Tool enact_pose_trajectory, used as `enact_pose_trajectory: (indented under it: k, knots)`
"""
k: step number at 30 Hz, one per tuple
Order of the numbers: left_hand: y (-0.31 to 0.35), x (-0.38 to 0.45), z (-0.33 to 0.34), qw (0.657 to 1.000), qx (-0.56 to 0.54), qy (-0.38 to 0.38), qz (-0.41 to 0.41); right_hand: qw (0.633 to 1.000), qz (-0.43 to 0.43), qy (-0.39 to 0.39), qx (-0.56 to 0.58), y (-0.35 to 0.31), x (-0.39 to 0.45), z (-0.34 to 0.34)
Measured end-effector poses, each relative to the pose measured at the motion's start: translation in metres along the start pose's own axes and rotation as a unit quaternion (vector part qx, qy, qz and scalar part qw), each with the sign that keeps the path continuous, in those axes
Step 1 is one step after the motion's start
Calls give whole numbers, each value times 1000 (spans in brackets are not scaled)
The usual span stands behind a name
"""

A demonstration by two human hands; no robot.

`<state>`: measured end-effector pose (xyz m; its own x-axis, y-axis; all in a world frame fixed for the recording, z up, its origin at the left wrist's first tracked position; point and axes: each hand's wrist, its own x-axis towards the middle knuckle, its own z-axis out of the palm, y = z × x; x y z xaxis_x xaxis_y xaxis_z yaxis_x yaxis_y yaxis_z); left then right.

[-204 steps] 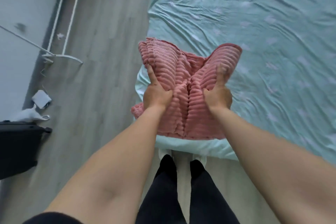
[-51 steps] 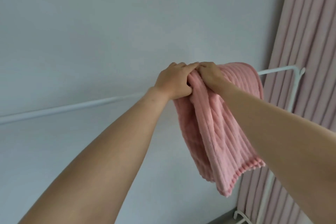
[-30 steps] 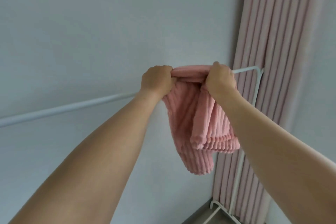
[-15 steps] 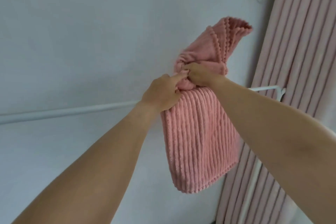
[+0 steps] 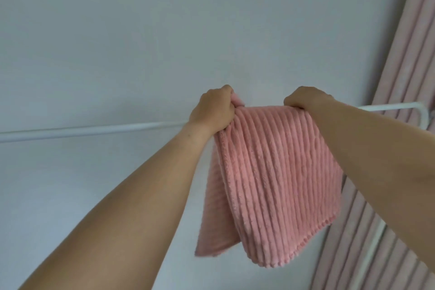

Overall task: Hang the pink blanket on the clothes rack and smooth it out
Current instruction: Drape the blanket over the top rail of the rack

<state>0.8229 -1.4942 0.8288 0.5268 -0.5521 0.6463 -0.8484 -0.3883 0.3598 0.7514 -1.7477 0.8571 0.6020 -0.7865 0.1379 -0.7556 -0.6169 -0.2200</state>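
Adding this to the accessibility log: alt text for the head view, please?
Two bare hands, left hand and right hand, grip the top edge of a ribbed pink blanket at a white rack rail, the cloth hanging down in folds. Behind are a pale wall and, at right, a pink curtain.

Illumination is soft, even and diffuse; no single source is visible. The wall point(image 5: 141, 31) renders as flat pale grey-blue with no glare or hot spots. Shadows are faint: a weak band lies under the rail point(image 5: 94, 130), and the undersides of both forearms are slightly darker. The ribs of the blanket point(image 5: 277, 172) carry gentle shading that keeps them legible. Focus is moderate overall. Motion blur softens the blanket's lower left corner and its bottom hem. The curtain point(image 5: 400, 78) is soft at the right edge. Wide-angle distortion bends the rail and tilts the curtain folds toward the frame edges.
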Motion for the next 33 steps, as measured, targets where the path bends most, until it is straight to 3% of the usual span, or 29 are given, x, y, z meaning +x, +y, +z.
enact_pose_trajectory:
  k: [4, 7, 11, 13, 16, 20, 22, 26, 28, 30, 33]
  knots:
    - [-3, 5, -1, 999, 4, 11, -42, 986, -41, -137, -87, 30, 26, -17]
    - [-5, 7, 2, 997, 7, 20, -73, 982, -77, -149, -86, 26, -11, -28]
    - [-2, 7, -6, 990, 11, 78, -120, 992, -116, -26, 49, 33, -8, -19]
    - [1, 4, -11, 981, -4, 122, -149, 979, -101, 84, 155, 36, -15, -17]
    - [12, 1, -17, 964, -79, 174, -186, 925, -38, 230, 299, 43, -35, -19]
    - [34, -6, -22, 913, -273, 202, -224, 860, 41, 299, 412, 53, -62, -23]
    - [43, -13, -28, 894, -334, 174, -244, 848, 65, 282, 445, 63, -72, -17]
    - [40, -29, -37, 908, -277, 99, -298, 851, 89, 180, 486, 86, -81, 17]
    - [36, -39, -35, 917, -246, 101, -298, 854, 87, 117, 499, 99, -79, 39]
    - [34, -49, -33, 929, -204, 110, -289, 834, 85, 83, 539, 100, -87, 51]
    - [35, -62, -25, 933, -168, 177, -264, 820, 82, 61, 564, 86, -111, 54]
